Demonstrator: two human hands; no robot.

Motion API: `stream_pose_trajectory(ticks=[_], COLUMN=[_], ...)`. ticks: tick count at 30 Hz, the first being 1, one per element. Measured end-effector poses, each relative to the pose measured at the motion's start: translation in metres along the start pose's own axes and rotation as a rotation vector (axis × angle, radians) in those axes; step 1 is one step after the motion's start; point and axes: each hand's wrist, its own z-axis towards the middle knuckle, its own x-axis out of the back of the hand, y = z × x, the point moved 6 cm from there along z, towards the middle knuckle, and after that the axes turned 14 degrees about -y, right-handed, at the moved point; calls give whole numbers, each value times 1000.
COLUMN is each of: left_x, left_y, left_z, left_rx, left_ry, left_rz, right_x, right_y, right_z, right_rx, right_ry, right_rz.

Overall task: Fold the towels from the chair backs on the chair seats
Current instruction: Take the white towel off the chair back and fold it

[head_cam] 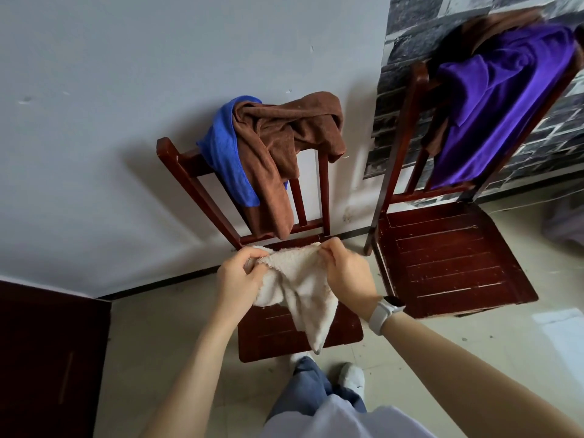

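Cream towel [300,289] pinched by left hand [241,276] and right hand [346,273] above the chair seat [275,333]

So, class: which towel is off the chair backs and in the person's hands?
The cream towel, gripped by both hands over the left seat; the blue, brown and purple ones hang on chair backs.

Cream towel [301,286], dark red chairs [455,263]

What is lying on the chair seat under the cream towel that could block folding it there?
Nothing visible. Both hands hold the cream towel over the left chair seat, whose visible wood is bare.
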Motion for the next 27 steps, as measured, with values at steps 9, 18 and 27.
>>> stream_pose_trajectory(ticks=[9, 18, 27], left_x=[9, -18, -32], left_y=[-4, -41, -70], left_z=[2, 1, 10], left_rx=[-40, 78, 77], left_ry=[-3, -251, -180], left_rz=[70, 98, 93], right_x=[41, 34, 15], right_y=[29, 111, 141], right_z=[-6, -27, -43], right_rx=[69, -502, -580], right_ry=[-200, -450, -103], right_rz=[-169, -208, 703])
